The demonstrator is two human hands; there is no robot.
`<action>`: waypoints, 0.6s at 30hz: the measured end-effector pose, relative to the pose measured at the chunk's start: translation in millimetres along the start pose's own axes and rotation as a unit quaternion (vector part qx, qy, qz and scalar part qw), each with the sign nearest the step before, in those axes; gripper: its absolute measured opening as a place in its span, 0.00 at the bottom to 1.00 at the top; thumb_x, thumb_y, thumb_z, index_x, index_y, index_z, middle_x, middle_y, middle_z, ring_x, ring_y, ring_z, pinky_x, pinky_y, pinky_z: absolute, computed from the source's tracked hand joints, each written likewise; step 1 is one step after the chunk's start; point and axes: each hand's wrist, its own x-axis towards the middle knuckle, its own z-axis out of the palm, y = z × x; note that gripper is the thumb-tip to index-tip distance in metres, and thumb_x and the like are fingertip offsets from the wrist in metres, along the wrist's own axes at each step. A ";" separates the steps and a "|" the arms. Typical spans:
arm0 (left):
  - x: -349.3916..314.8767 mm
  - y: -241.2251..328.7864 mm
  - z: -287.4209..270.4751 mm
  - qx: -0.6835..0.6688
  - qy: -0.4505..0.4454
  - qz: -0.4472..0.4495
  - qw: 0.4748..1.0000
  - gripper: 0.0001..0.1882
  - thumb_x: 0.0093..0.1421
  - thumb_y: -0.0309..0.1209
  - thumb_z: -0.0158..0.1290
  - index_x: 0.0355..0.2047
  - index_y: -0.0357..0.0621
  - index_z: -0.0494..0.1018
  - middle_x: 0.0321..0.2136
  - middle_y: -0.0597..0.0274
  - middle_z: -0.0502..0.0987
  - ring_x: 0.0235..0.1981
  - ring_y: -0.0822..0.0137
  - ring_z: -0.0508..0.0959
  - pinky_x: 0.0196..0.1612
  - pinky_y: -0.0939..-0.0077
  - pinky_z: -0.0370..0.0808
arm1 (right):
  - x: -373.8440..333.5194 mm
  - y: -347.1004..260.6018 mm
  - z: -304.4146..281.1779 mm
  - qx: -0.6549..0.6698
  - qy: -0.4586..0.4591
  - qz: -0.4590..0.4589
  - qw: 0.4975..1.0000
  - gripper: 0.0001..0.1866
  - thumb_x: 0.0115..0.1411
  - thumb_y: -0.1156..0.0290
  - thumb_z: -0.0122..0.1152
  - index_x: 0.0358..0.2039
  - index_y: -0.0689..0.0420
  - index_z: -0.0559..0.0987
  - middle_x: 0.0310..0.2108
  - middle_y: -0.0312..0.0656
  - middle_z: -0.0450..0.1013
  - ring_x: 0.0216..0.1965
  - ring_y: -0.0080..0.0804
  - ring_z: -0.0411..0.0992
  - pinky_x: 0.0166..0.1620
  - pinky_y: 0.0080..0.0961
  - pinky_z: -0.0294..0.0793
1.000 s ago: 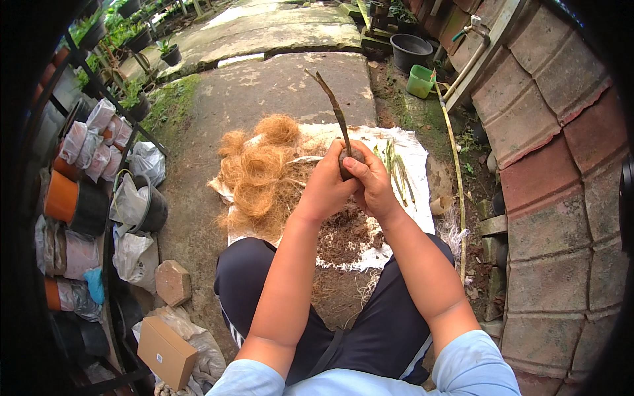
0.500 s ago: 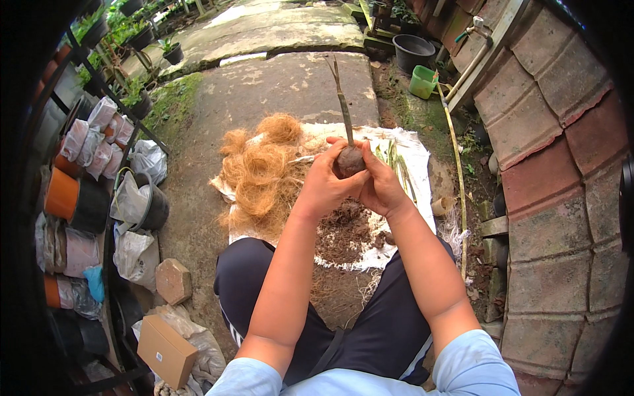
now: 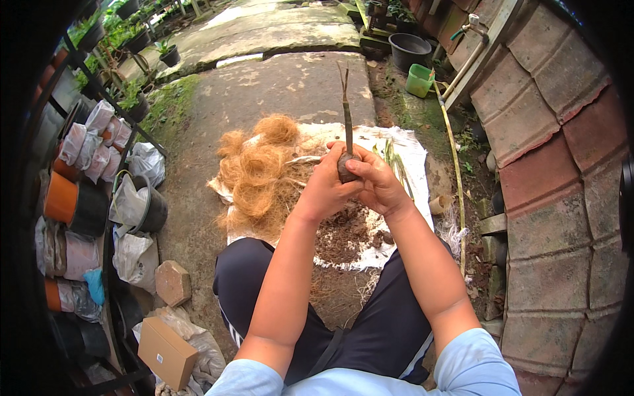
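Note:
Between both hands, above a white sheet (image 3: 415,150), I hold a bare-stemmed plant (image 3: 348,125) upright, a dark ball of soil packed round its base. My left hand (image 3: 325,183) cups the ball from the left. From the right, my right hand (image 3: 378,183) wraps it, thumb pressed over its front. Most of the ball is hidden by my fingers. Left of my hands lies a tangled heap of light-brown fibre (image 3: 261,171). Loose dark soil (image 3: 338,236) is spread below them, and long green leaves (image 3: 397,162) lie at the sheet's right side.
A shelf of bagged pots stands on the left, with a black bucket (image 3: 153,208) beside it. A cardboard box (image 3: 166,352) lies at lower left. To the far right are a black basin (image 3: 409,51), a green container (image 3: 419,80) and a hose (image 3: 456,165). Roof tiles (image 3: 548,224) line the right.
My right hand has shifted its grip, its thumb now across the front of the soil ball, covering more of it. The plant has come slightly lower and its stem stands straighter.

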 end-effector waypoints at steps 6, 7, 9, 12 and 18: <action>-1.5 6.8 4.3 0.043 0.036 0.032 0.998 0.24 0.55 0.22 0.62 0.53 0.40 0.71 0.38 0.57 0.80 0.38 0.65 0.80 0.45 0.69 0.79 | 2.7 7.1 4.8 -0.035 0.015 -0.040 0.998 0.32 0.69 0.64 0.65 0.68 0.65 0.66 0.55 0.51 0.78 0.57 0.41 0.79 0.61 0.40 0.81; -1.1 5.1 4.2 0.032 0.051 0.044 0.997 0.23 0.54 0.23 0.64 0.50 0.40 0.72 0.36 0.55 0.81 0.35 0.63 0.82 0.42 0.68 0.79 | 3.8 7.7 5.5 -0.039 0.009 -0.042 0.998 0.32 0.70 0.64 0.64 0.69 0.65 0.66 0.55 0.50 0.77 0.57 0.40 0.79 0.60 0.40 0.81; -0.7 3.2 2.7 0.041 0.056 0.009 0.998 0.22 0.56 0.21 0.62 0.52 0.41 0.73 0.37 0.62 0.80 0.37 0.72 0.80 0.41 0.74 0.79 | 2.1 5.7 7.7 -0.021 0.024 -0.018 0.999 0.31 0.72 0.62 0.62 0.69 0.63 0.66 0.56 0.49 0.76 0.57 0.37 0.79 0.59 0.39 0.82; 2.6 -1.9 -0.3 -0.024 0.087 0.004 0.996 0.19 0.58 0.22 0.63 0.50 0.42 0.74 0.37 0.66 0.80 0.37 0.77 0.80 0.39 0.78 0.78 | 2.4 3.8 11.6 -0.014 0.040 -0.007 0.999 0.32 0.74 0.56 0.61 0.70 0.59 0.66 0.58 0.47 0.75 0.57 0.34 0.77 0.57 0.36 0.81; 1.8 -18.3 1.4 -0.006 0.155 0.042 0.987 0.18 0.58 0.24 0.65 0.47 0.43 0.73 0.37 0.64 0.82 0.38 0.74 0.82 0.40 0.76 0.79 | 4.4 9.8 18.2 -0.052 0.065 0.008 0.996 0.31 0.74 0.54 0.61 0.69 0.57 0.68 0.57 0.44 0.75 0.55 0.32 0.78 0.51 0.33 0.83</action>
